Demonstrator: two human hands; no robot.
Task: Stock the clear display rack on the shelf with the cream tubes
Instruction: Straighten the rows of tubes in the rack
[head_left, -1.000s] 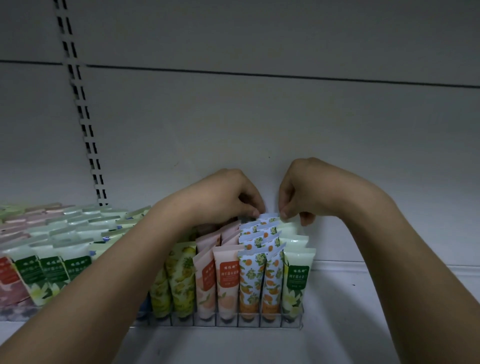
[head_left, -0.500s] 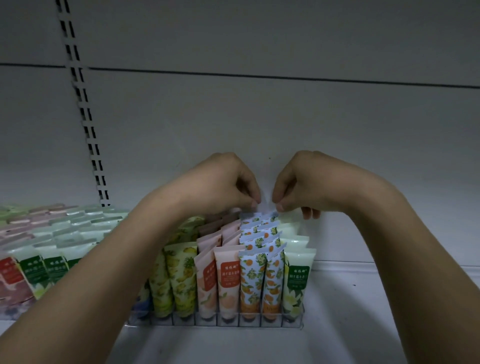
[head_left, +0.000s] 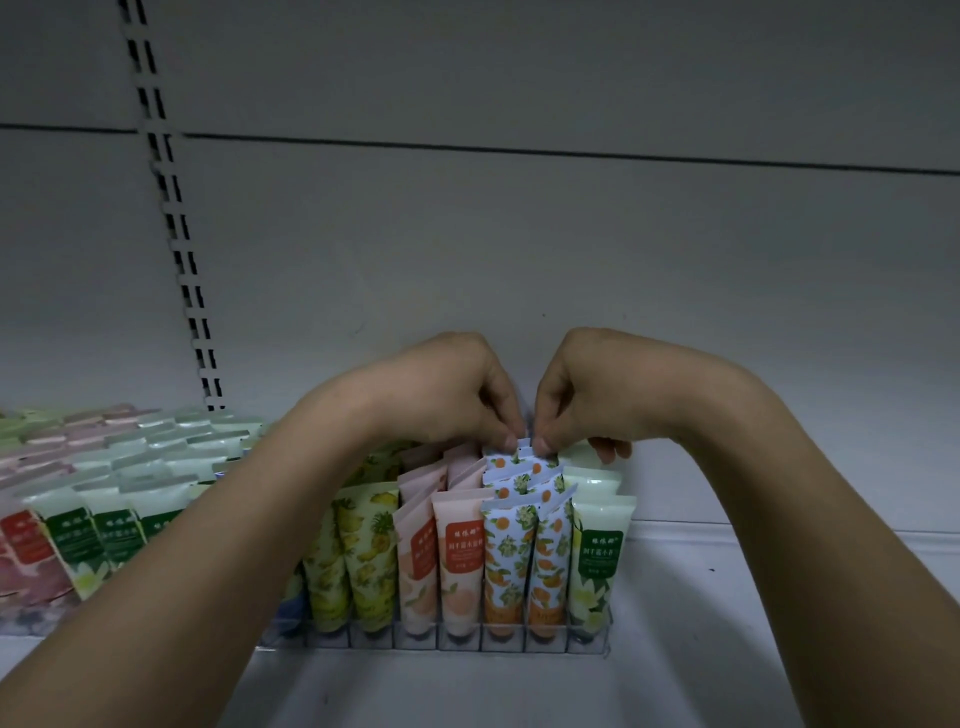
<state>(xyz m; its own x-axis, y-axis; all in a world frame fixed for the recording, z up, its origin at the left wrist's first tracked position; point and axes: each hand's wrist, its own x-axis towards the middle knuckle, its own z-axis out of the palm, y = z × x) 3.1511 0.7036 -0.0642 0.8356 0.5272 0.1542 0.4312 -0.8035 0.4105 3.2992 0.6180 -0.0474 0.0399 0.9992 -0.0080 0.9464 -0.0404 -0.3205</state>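
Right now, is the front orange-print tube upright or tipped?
Upright, cap down. The front orange-print tube stands in the clear rack, crimped end up. Both hands pinch a tube further back.

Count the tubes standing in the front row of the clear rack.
7 visible: two yellow pineapple tubes, two peach tubes, two orange-blossom tubes, one green-label tube at the right end. The left arm may hide more.

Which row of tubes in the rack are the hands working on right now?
The orange-blossom row, between the peach tubes and the green-label tubes; both hands pinch its rearmost tube.
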